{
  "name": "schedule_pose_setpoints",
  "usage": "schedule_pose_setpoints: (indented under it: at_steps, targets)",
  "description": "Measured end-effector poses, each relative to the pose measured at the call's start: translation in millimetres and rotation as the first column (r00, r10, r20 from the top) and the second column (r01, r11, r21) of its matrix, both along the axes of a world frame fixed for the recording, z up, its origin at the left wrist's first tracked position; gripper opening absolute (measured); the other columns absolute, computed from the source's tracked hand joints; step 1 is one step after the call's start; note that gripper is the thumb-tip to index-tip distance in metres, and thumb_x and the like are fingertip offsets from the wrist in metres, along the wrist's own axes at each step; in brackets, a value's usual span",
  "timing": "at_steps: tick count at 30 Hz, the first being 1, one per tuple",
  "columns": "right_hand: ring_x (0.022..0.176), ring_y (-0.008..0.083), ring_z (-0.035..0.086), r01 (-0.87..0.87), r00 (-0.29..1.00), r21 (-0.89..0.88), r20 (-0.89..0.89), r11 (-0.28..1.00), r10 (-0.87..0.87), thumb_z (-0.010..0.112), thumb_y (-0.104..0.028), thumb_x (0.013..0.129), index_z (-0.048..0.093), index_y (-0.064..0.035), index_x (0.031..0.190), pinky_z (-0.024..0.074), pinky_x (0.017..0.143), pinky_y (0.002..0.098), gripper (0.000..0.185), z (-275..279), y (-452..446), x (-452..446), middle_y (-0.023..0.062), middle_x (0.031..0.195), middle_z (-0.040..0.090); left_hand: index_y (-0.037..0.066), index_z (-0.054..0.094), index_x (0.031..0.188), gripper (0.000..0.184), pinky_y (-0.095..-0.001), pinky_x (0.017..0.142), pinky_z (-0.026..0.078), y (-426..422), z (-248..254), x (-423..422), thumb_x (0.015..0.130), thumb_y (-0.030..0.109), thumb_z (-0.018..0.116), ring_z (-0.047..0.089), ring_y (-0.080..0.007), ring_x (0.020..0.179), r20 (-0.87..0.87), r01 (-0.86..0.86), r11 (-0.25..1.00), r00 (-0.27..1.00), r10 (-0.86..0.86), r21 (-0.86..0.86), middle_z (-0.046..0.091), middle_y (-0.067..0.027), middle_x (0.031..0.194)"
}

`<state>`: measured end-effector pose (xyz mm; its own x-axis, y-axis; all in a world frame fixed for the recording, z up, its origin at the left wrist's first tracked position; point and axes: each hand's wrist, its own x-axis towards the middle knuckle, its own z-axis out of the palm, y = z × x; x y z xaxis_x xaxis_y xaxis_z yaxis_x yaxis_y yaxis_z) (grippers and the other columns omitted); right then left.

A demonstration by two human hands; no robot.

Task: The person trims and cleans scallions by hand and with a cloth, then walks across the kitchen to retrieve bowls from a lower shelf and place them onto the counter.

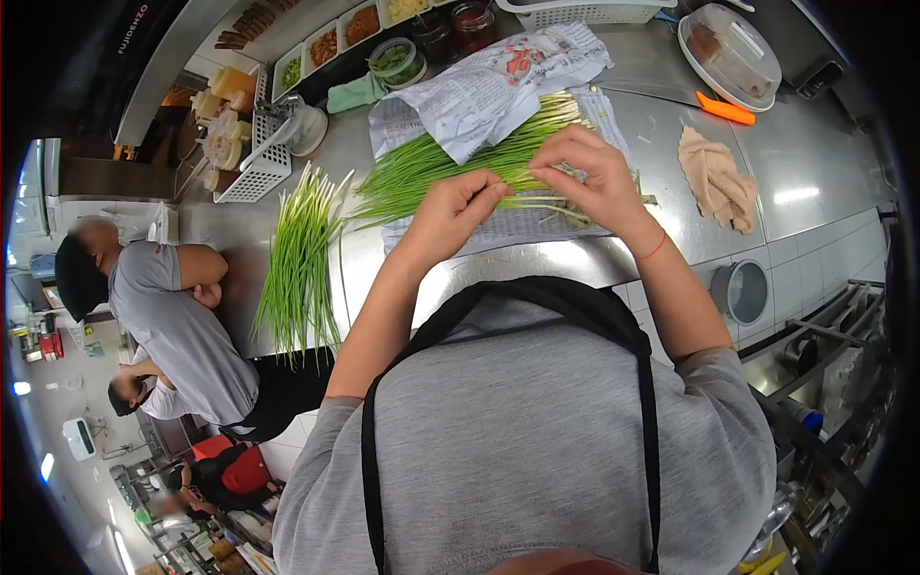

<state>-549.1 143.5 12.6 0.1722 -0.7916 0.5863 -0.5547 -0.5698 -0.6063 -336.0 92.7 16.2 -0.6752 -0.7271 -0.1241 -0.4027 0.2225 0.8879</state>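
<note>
Over the steel counter, my left hand (454, 213) is closed, thumb against fingers, on a thin spring onion whose pale end runs out to the right. My right hand (592, 180) pinches at the pale part of the stalks just beside it; its fingertips partly hide what they grip. Beneath and behind both hands lies a large pile of spring onions (412, 179), spread on newspaper (470, 235) and partly covered by another sheet (450, 110). To the left, a separate bunch of spring onions (295, 259) lies on the bare steel, green tips toward the counter's front edge.
A knife with an orange handle (725, 108) lies at the back right beside a lidded container (733, 57). A tan cloth (716, 179) rests on the right. A white basket of bottles (259, 158) stands at the left. Two people (182, 316) are near the counter's left end.
</note>
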Motion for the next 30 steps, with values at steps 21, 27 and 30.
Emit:
schedule_pose_setpoints:
  at_steps: [21, 27, 30]
  targets:
    - [0.08, 0.0226, 0.055, 0.519, 0.839, 0.01, -0.199, 0.855, -0.506, 0.067, -0.016, 0.075, 0.059, -0.0052, 0.091, 0.0424, 0.076, 0.0332, 0.02, -52.4, -12.0, -58.0, 0.0055, 0.081, 0.056, 0.0, 0.06, 0.09, 0.017, -0.0194, 0.051, 0.031, -2.7, -10.4, 8.0, 0.091, 0.015, 0.051, 0.037, -0.0037, 0.056, -0.001, -0.101, 0.994, 0.995, 0.101, -0.031, 0.042, 0.0051, 0.061]
    - [0.079, 0.0226, 0.052, 0.037, 0.989, 0.108, 0.137, 0.993, -0.052, 0.069, -0.021, 0.072, 0.056, -0.0068, 0.077, 0.0386, 0.076, 0.0332, 0.02, -1.6, 7.7, -24.5, 0.0045, 0.083, 0.054, 0.0, 0.058, 0.094, 0.017, -0.0193, 0.055, 0.036, 4.2, 1.2, -1.5, 0.09, 0.015, 0.052, 0.043, -0.0045, 0.059, -0.042, -0.121, 0.975, 0.992, 0.115, -0.184, 0.047, 0.0032, 0.064]
    - [0.082, 0.0209, 0.051, 0.125, 0.99, -0.036, -0.067, 0.992, -0.127, 0.069, -0.021, 0.07, 0.057, -0.0095, 0.078, 0.0362, 0.078, 0.0333, 0.019, 3.8, 14.4, -6.3, 0.0025, 0.08, 0.052, 0.0, 0.058, 0.095, 0.017, -0.0193, 0.055, 0.036, 6.1, 3.3, -2.8, 0.09, 0.015, 0.053, 0.043, -0.0045, 0.06, -0.064, -0.135, 0.977, 0.99, 0.126, -0.164, 0.048, 0.0027, 0.064]
